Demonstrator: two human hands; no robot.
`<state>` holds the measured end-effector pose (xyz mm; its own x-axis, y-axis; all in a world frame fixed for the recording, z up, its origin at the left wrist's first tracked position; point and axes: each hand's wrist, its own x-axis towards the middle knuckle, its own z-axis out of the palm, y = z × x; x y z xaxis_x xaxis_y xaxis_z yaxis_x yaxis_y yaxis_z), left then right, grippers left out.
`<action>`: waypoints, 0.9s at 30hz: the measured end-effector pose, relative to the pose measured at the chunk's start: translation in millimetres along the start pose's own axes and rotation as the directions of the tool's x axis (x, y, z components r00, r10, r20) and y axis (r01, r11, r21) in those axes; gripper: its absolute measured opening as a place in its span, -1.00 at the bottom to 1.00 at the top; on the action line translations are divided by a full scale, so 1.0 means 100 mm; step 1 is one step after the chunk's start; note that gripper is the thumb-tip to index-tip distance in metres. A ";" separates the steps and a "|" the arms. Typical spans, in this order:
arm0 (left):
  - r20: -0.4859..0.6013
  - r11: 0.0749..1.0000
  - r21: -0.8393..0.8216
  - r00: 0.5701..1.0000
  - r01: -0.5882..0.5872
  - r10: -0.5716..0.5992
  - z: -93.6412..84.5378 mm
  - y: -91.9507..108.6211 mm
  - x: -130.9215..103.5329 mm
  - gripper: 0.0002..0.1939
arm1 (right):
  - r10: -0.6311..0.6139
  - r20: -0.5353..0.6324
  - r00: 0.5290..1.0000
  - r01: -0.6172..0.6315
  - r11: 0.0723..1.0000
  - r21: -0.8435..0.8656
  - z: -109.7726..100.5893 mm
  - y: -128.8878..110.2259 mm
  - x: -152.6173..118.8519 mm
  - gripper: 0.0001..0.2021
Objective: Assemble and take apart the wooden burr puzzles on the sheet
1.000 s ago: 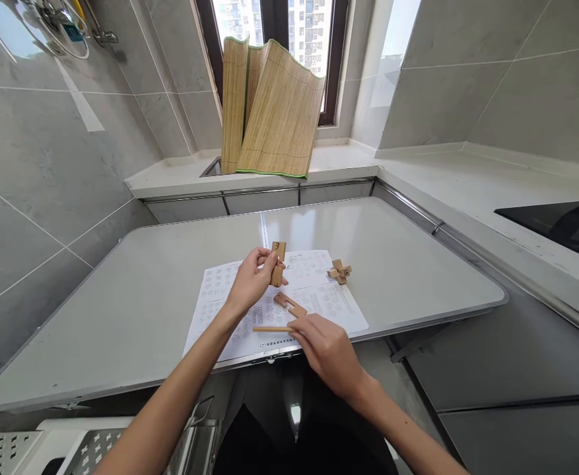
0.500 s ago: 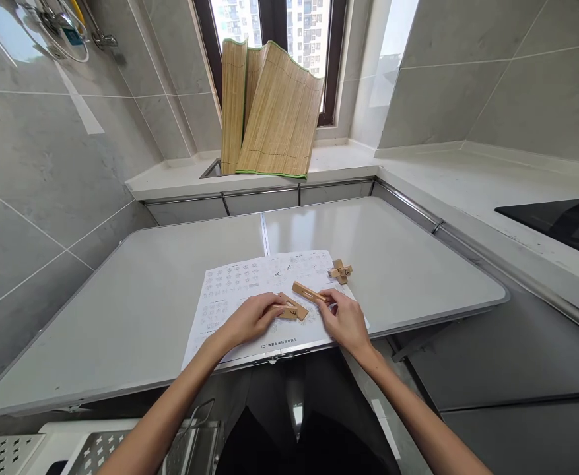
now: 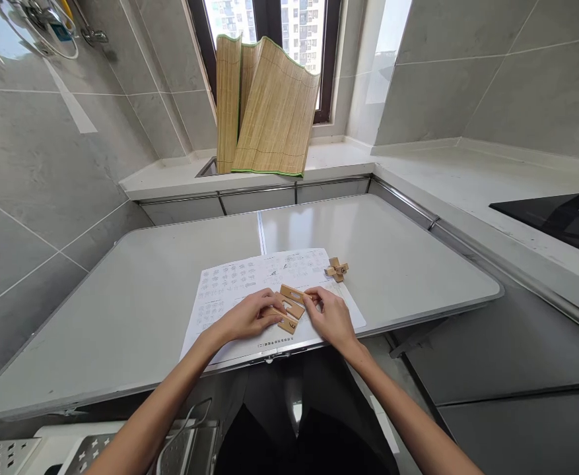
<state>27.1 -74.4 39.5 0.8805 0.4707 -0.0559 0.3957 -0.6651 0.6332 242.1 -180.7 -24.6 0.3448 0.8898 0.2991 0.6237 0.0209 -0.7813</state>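
Walling the room, grey tiles (image 3: 447,86) with pale joints rise behind a smooth white counter (image 3: 442,175). In front lies a glossy off-white table (image 3: 135,303), its corners rounded. At 12 o'clock a folded, fine-ribbed straw mat (image 3: 276,112), edged in green, stands before the window (image 3: 302,26). A printed paper sheet (image 3: 230,287) covers the table's 6 o'clock edge. Over it, the right hand (image 3: 331,316) pinches the 4 o'clock end of a slotted bar (image 3: 286,290); the left hand (image 3: 247,318) curls its fingers at the 10 o'clock ends of two others, whether gripping I cannot tell. At 2 o'clock from these, a cross (image 3: 337,270) of wooden blocks sits by the sheet's edge. All three bars are light-brown wood, long axes running roughly 10 to 4 o'clock: slotted farthest, a notched bar (image 3: 295,310) between, a marked bar (image 3: 286,323) nearest, its dark sign toward 4.
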 end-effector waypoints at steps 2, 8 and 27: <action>0.006 1.000 0.020 1.000 -0.004 0.004 -0.01 -0.01 0.01 -0.70 | -0.010 0.006 1.000 0.011 1.000 -0.029 0.03 -0.01 0.00 -0.78; -0.018 0.997 0.073 1.000 0.006 -0.005 -0.01 0.00 0.04 -0.72 | -0.083 0.012 0.996 0.084 0.992 -0.090 0.07 0.01 -0.01 -0.79; 0.223 0.884 0.459 0.953 0.083 -0.206 -0.31 0.32 0.41 -0.55 | -0.143 0.016 0.990 0.143 0.965 -0.221 0.12 0.03 -0.04 -0.74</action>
<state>68.2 -58.5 81.1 0.8158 0.4558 -0.3559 0.5432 -0.8152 0.2011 234.1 -178.4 -34.2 0.2409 0.8846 0.3994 0.8061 0.0469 -0.5899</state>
